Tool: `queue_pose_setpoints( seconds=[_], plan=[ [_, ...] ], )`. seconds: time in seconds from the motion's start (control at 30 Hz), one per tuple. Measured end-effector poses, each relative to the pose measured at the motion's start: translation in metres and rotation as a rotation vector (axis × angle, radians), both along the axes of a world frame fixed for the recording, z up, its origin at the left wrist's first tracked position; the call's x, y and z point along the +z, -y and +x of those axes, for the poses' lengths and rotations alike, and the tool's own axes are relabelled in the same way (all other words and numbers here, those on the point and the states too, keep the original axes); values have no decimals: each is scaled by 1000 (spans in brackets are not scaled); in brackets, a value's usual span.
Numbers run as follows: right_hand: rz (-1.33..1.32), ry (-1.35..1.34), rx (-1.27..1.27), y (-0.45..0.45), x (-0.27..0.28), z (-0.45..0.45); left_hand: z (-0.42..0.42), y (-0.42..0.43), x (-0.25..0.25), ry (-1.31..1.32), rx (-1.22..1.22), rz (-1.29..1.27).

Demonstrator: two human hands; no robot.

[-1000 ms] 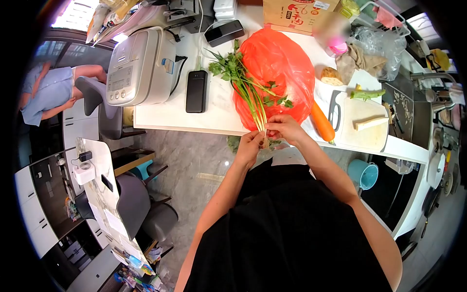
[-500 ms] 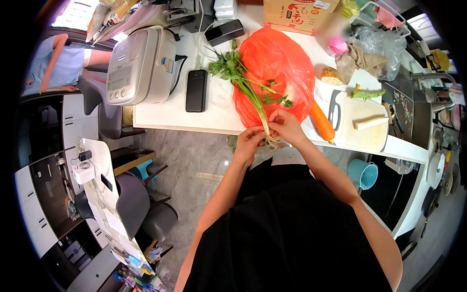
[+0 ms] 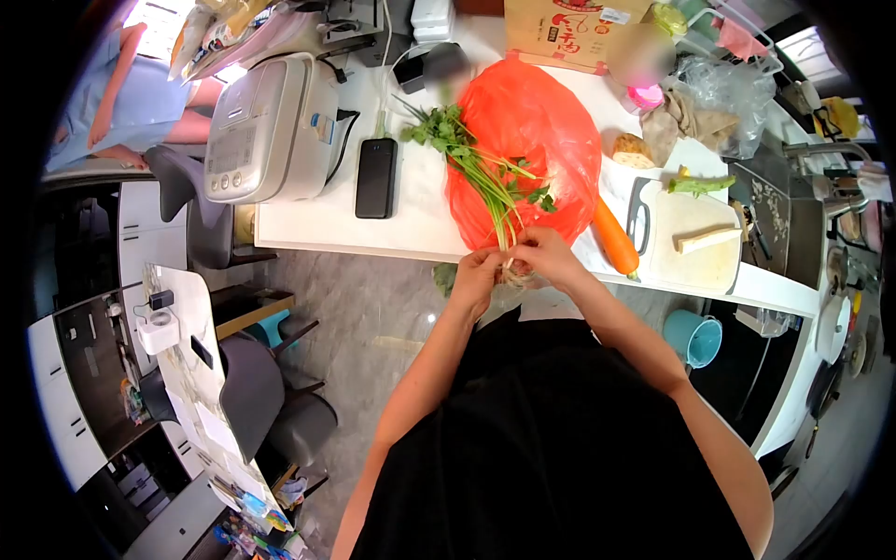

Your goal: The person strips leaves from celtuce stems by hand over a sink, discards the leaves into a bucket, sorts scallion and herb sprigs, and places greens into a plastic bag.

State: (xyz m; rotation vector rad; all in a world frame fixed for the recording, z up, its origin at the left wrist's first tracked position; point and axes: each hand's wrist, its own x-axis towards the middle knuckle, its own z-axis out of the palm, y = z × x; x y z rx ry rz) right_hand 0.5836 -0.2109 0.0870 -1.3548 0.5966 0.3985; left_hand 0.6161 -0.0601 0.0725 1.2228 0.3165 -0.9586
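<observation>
A bunch of coriander (image 3: pixel 478 177) lies across a red plastic bag (image 3: pixel 546 112), its leaves toward the far left and its stems running to the counter's near edge. My left hand (image 3: pixel 478 278) pinches the stems near their base. Close beside it, almost touching, my right hand (image 3: pixel 549 256) also grips the lower stems with closed fingers. Pale stringy roots (image 3: pixel 518 274) hang below the fingertips, partly hidden by them. Right of the bag, a carrot (image 3: pixel 614 241) rests by a white cutting board (image 3: pixel 691 261).
A rice cooker (image 3: pixel 273 131) and a black power bank (image 3: pixel 376 177) stand left of the bag. On the board are a peeled white stick (image 3: pixel 709 239) and a green stalk (image 3: pixel 700 185). A blue bucket (image 3: pixel 693 338) is below the counter. At far left sits another person (image 3: pixel 140 98).
My hands stay at the stem base and have come slightly closer together. The coriander stems are more spread out. The other person at the far left has shifted to the right.
</observation>
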Motion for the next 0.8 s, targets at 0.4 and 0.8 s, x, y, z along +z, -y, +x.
queue_pose_setpoints(
  seconds=[0.4, 0.8],
  plan=[
    [-448, 389, 208, 3, 53, -27, 0, -6, -10, -18, 131, 16],
    [-259, 427, -689, 194, 152, -147, 1, -1, -12, -31, 104, -38]
  ],
)
